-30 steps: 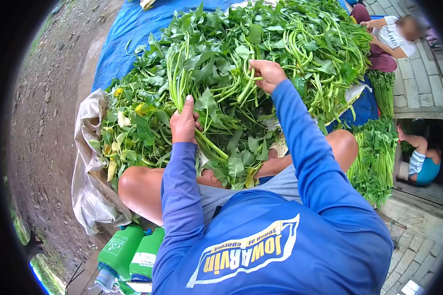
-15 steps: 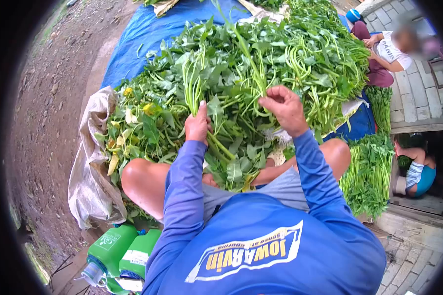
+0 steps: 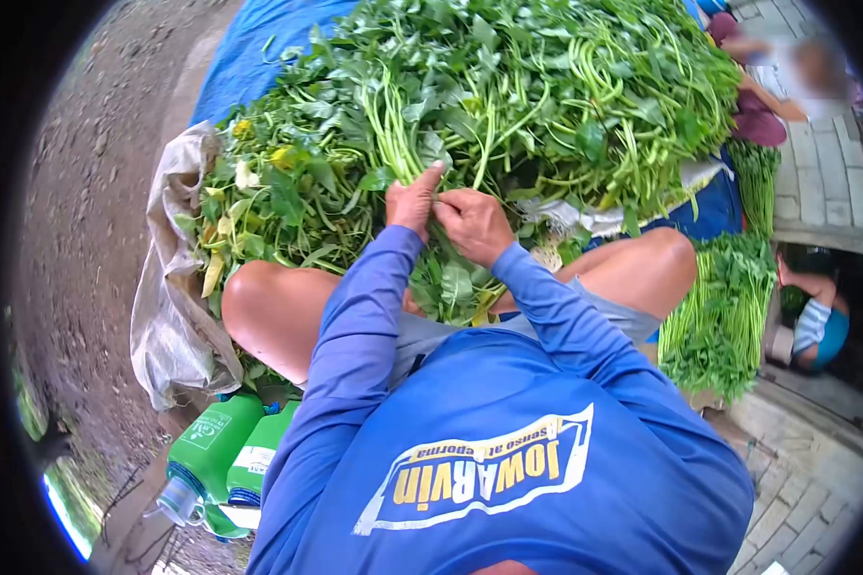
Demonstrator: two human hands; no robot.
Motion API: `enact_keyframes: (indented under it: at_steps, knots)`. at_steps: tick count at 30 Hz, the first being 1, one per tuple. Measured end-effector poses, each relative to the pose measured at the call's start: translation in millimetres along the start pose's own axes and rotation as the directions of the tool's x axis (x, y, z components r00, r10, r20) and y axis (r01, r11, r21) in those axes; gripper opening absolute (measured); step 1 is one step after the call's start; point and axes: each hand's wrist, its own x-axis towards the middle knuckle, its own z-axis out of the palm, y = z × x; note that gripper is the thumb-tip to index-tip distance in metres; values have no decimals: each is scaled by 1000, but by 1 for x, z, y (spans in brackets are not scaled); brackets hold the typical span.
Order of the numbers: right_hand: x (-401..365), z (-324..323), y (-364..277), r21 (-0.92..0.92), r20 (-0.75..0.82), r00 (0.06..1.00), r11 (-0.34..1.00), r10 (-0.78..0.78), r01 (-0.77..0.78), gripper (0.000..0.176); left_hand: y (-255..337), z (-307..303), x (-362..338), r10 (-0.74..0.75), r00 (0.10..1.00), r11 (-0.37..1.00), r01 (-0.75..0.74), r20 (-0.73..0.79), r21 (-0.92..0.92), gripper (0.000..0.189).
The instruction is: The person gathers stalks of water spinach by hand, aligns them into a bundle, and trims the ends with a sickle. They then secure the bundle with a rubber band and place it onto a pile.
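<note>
My left hand (image 3: 412,203) is closed around a bunch of water spinach stems (image 3: 385,123), thumb on top, with the stems and leaves pointing away from me. Close against it on the right, my right hand (image 3: 478,228) has its fingers pinched together at the lower end of the stems; its fingertips are partly hidden. Both hands are between my knees, over the near edge of a large heap of loose water spinach (image 3: 518,57). Below them lie loose leaves (image 3: 454,285).
A pale woven sack (image 3: 177,278) and green jugs (image 3: 211,436) are at left. Bundled greens (image 3: 719,316) lie at right. A blue tarp (image 3: 249,57) spreads under the heap. One person (image 3: 762,91) sits at upper right; another (image 3: 815,316) is lower down.
My right hand has moved left and down, from apart with a stem in its fingers to beside my left hand. My left hand has shifted slightly right and up, still gripping the bunch.
</note>
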Motion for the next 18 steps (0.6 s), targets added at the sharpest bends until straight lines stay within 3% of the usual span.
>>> enact_keyframes:
  at_steps: [1, 2, 4, 5, 6, 8, 9, 12, 13, 16, 18]
  knots:
    - [0, -6, -2, 33, 68, 998, 999, -7, 5, 24, -6, -6, 10, -27, 1000, 998, 26, -12, -56, 49]
    - [2, -8, 7, -3, -94, 995, 1000, 28, -28, 23, -6, -10, 10, 12, 1000, 994, -11, 12, -107, 44]
    - [4, -15, 44, -58, -400, 913, 992, 78, -110, 22, -15, -23, 25, 4, 1000, 1000, -4, 4, -28, 41]
    - [7, -22, 67, 48, -361, 843, 910, 399, -411, 24, -13, -21, 22, -12, 1000, 1000, 11, -10, -20, 40]
    - [8, -25, 85, 162, -220, 776, 807, 591, -568, 29, -8, -18, 14, -28, 999, 1000, 27, -20, -11, 39]
    - [17, -27, 82, 445, 181, 496, 379, 849, -811, 29, 3, -9, 4, -50, 998, 999, 50, -29, 2, 38]
    - [16, -20, 104, 580, 366, 551, 279, 749, -765, 25, 8, -5, -1, -61, 998, 998, 61, -33, 5, 37]
    - [19, -7, 93, 752, 319, 656, 238, 684, -614, 20, 7, -7, 0, -42, 997, 998, 45, -62, 52, 38]
    - [22, -6, 87, 760, 226, 615, 259, 755, -596, 16, 6, -10, 1, -22, 997, 997, 27, -71, 79, 39]
    - [21, -55, 57, 580, 16, 729, 588, 684, -565, 16, -1, -22, 11, 7, 996, 998, -1, -85, 68, 40]
    - [16, -108, 23, 585, 94, 786, 605, 611, -540, 19, -1, -25, 15, 6, 997, 1000, -4, -76, 25, 41]
